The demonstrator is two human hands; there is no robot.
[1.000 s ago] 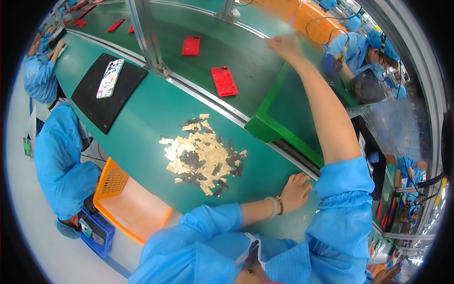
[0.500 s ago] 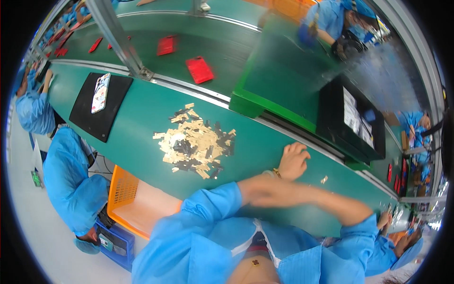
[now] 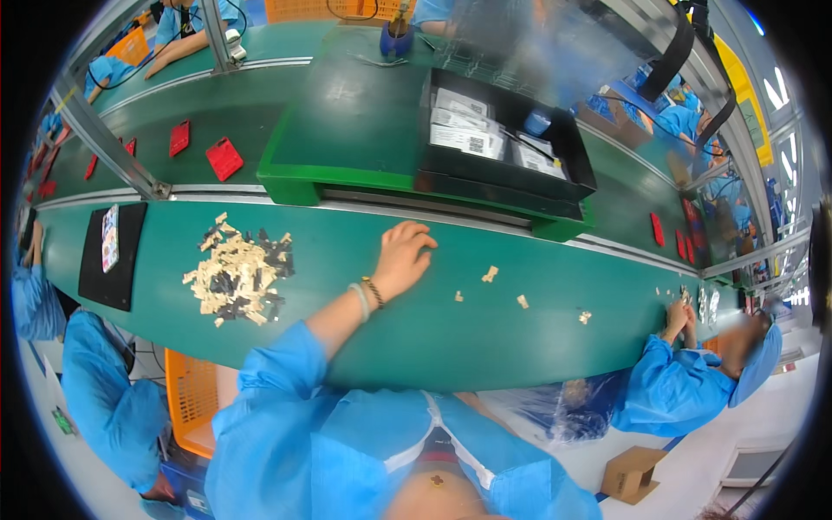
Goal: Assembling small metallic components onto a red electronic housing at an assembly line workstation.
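My left hand point(image 3: 405, 258) rests palm down on the green table point(image 3: 390, 347), its fingers loosely bent and slightly apart, with nothing visible in it. Two bands circle that wrist. Left of it lies a heap of small cream and black flat pieces point(image 3: 238, 273), which the hand does not touch. To its right, a few cream pieces point(image 3: 490, 275) are scattered on the table. My right hand is out of sight; the table's near edge and my blue clothing fill the lower part of the picture.
A black mat point(image 3: 91, 269) with a patterned phone point(image 3: 110, 238) lies far left. Beyond my hand, a green raised shelf point(image 3: 347, 165) carries a black box point(image 3: 511, 191) of white packets. Red cases point(image 3: 224, 159) lie behind. An orange basket point(image 3: 191, 399) stands below; a co-worker point(image 3: 676, 381) sits right.
The view has swung right, shifting the heap leftward in the picture. My right forearm, earlier crossing over my left, has left view. My left hand still rests on the table.
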